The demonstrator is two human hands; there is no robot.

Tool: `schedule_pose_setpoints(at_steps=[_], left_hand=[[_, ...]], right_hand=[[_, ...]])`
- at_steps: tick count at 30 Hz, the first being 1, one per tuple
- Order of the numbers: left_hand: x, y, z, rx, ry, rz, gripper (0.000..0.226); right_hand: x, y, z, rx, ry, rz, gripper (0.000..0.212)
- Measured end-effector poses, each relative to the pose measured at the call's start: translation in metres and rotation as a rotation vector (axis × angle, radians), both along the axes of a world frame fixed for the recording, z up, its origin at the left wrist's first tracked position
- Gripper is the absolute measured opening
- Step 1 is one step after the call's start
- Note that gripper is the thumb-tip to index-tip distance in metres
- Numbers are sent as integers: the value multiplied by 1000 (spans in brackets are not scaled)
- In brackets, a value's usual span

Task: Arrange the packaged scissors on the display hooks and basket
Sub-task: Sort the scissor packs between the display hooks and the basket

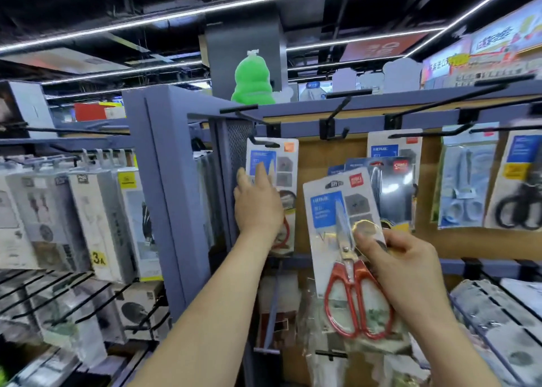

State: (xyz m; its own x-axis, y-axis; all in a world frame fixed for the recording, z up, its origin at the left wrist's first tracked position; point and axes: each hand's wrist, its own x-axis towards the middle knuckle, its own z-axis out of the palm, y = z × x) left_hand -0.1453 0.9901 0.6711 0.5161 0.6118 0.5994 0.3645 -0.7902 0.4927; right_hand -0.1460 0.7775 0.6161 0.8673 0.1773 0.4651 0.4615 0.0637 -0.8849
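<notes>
The person faces a blue-framed display board with black hooks jutting from its top rail. The left hand is raised with its fingers straight and together, laid flat against the front of a hanging pack on the leftmost hook; it grips nothing. That pack holds red-handled scissors too, with only a sliver of handle showing past the wrist. The right hand is lower and nearer, its fingers curled and thumb pressed on the front of a pack of red-handled scissors, which it holds upright and slightly tilted in front of the board, well below the hooks. More packs fan out behind that one, apparently in the same grip. Just above them the middle hook carries nothing, while the next hook has a white-carded pack on it. Further right hang a pack of pale blue scissors and a pack of black-handled scissors. A green plush figure sits on top of the frame, boxed goods hang on the shelving to the left, and a wire rack lies low on the right.
</notes>
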Motion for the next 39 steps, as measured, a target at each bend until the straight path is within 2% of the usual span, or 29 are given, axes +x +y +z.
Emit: schedule_pose_setpoints(at_steps=[2,4,6,8,13,16,19,22,24,27,29,31,33,35,37,39], left_hand=[[-4,-6,-1,-20,-66,-3,52],[-13,-16,-5,-59,-244,-141,45],[-28,-35,-8,-302,-414,-447,34],[-42,-57,-6,-601,-448,-709,30],[-54,-78,3,-797,-528,-799,31],[-60,-81,3,-771,-584,-767,12],[-67,-82,5,-812,-645,-769,5],[-76,-83,12,-849,-636,-810,8],[-82,-82,18,-829,-641,-830,9],[-99,-71,28,-688,-677,-859,18],[-111,-63,35,-420,-657,-838,34],[-119,-60,38,-258,-595,-795,38],[-119,-59,35,-249,-576,-760,33],[-119,-63,34,-301,-568,-755,31],[-119,-67,37,-405,-568,-825,33],[-122,-70,43,-501,-576,-896,36]], right_hand=[[0,-1,1,60,-3,31,21],[0,-1,0,107,-24,39,23],[0,-2,-2,133,-23,52,24],[-3,-4,-4,141,-26,87,21],[-12,-8,-6,151,-5,198,17],[-11,-11,-10,128,-19,190,29],[-10,-16,-15,70,-31,163,43],[-13,-22,-14,46,-54,158,34],[-16,-24,-15,-4,-141,142,33],[-18,-31,-17,-30,-260,79,19],[-21,-40,-14,-28,-309,62,17],[-25,-51,-10,22,-271,104,40],[-26,-61,-7,54,-254,111,68],[-27,-66,-6,78,-226,110,85],[-31,-68,-4,81,-209,98,91],[-32,-68,-7,47,-247,53,85]])
